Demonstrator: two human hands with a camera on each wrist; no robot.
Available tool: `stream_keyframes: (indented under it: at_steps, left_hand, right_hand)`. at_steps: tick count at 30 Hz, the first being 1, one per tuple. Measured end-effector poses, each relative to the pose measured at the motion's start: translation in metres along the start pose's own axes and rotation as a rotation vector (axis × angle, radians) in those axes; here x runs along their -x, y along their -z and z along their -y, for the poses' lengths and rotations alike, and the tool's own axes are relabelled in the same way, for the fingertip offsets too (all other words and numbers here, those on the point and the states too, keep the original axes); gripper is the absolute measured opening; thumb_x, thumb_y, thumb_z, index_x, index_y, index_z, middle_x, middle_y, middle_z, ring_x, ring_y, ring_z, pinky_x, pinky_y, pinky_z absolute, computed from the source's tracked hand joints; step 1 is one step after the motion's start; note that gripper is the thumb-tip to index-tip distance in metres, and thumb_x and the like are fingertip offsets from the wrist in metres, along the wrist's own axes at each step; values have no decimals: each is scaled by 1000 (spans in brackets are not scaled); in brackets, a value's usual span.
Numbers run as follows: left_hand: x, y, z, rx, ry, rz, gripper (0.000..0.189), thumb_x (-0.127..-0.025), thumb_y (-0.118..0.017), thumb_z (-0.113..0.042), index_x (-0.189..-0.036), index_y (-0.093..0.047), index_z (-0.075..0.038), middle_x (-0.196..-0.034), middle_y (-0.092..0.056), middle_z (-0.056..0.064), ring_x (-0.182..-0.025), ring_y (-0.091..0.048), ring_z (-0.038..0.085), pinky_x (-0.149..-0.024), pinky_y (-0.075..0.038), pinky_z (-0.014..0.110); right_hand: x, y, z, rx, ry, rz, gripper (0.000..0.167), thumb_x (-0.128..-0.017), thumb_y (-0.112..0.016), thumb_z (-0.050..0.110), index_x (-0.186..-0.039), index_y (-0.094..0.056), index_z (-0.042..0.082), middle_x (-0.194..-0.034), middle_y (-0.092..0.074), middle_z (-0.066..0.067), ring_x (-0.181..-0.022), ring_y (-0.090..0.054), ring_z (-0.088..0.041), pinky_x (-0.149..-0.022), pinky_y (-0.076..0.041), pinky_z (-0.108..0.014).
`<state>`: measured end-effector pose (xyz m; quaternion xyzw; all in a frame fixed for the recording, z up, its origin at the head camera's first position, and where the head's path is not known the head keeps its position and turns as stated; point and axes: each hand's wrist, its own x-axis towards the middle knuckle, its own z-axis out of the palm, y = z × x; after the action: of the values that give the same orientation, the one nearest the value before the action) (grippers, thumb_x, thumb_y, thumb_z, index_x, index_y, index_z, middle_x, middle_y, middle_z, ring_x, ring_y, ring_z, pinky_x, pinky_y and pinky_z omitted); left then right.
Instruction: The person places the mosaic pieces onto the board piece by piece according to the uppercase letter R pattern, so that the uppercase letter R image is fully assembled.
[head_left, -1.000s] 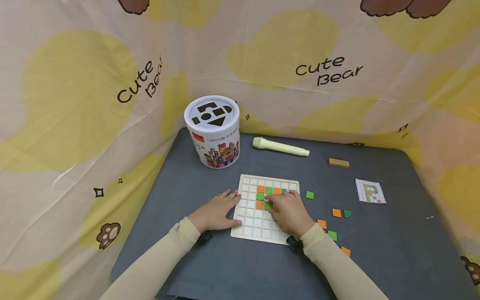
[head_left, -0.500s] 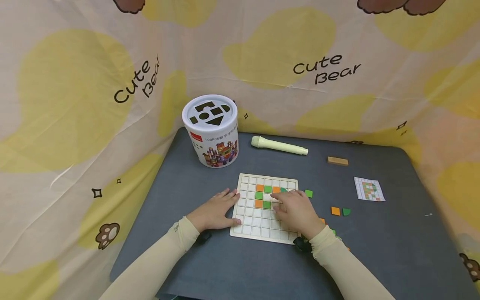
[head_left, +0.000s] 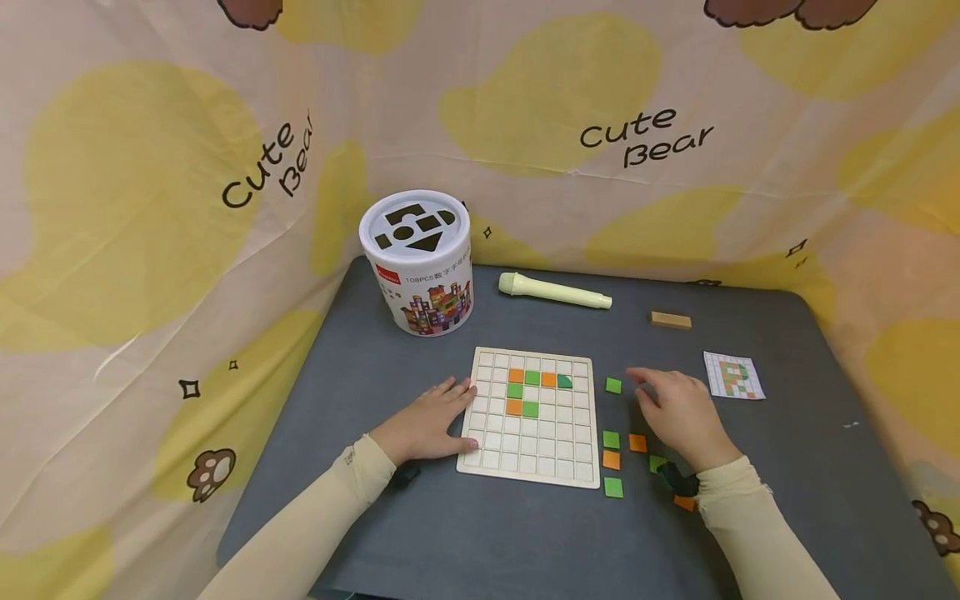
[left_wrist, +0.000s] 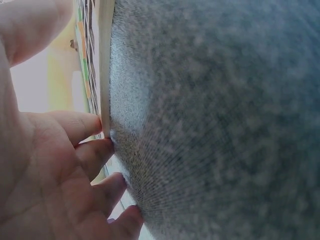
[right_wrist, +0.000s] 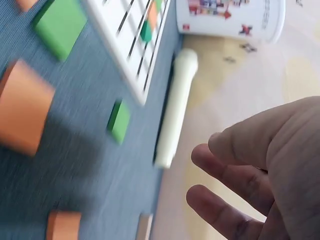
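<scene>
My left hand (head_left: 427, 423) rests with extended fingers along the left edge of a pale wooden grid board (head_left: 540, 471). In the left wrist view its fingertips (left_wrist: 102, 150) touch the board's edge. Orange and green square tiles lie in the grid, among them a dark green round-edged tile (head_left: 565, 381). My right hand (head_left: 686, 417) hovers right of the board, fingers loosely bent, holding nothing. Nearest its fingertips lies a loose green tile (head_left: 613, 386). Below are more loose tiles, including an orange tile (head_left: 637, 442) and a green tile (head_left: 612, 487). The hand hides part of the table.
A printed pattern card (head_left: 733, 377) lies to the right. Behind the board are a pale yellow toy microphone (head_left: 555, 291) and a small wooden block (head_left: 671, 320). A white tub (head_left: 422, 275) with shape holes in its lid stands at the back left. Patterned cloth hangs behind the table.
My right hand has left the board and moved right, over the loose tiles, uncovering tiles beside the board's right edge. My left hand has stayed at the board's left edge.
</scene>
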<state>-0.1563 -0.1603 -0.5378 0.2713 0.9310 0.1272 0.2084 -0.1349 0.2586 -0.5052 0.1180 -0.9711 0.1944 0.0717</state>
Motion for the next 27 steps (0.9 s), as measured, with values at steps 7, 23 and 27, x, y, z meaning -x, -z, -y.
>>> stream_keyframes:
  at_steps: [7, 23, 27]
  left_hand:
    - [-2, -2, 2, 5, -1, -5, 99, -97, -64, -68, -171, -26, -14, -176, -20, 4, -163, -11, 28, -129, -17, 49]
    - [-4, -6, 6, -7, -16, -15, 99, -97, -62, -70, -171, -27, -14, -176, -21, 4, -163, -12, 29, -128, -19, 50]
    - [-4, -5, 5, -9, -20, -18, 98, -97, -62, -69, -170, -29, -13, -176, -22, 5, -163, -13, 30, -128, -19, 51]
  right_hand:
    - [21, 6, -32, 2, -53, 37, 39, -95, -79, 6, -133, -73, 3, -121, -76, -17, -107, -70, -43, -96, -47, -70]
    - [44, -3, -56, 29, -144, 170, 47, -92, -84, 13, -137, -71, 8, -128, -72, -19, -121, -57, -48, -107, -24, -78]
    - [46, -7, -58, 37, -137, 173, 47, -92, -84, 13, -137, -71, 9, -128, -72, -20, -121, -57, -48, -107, -25, -77]
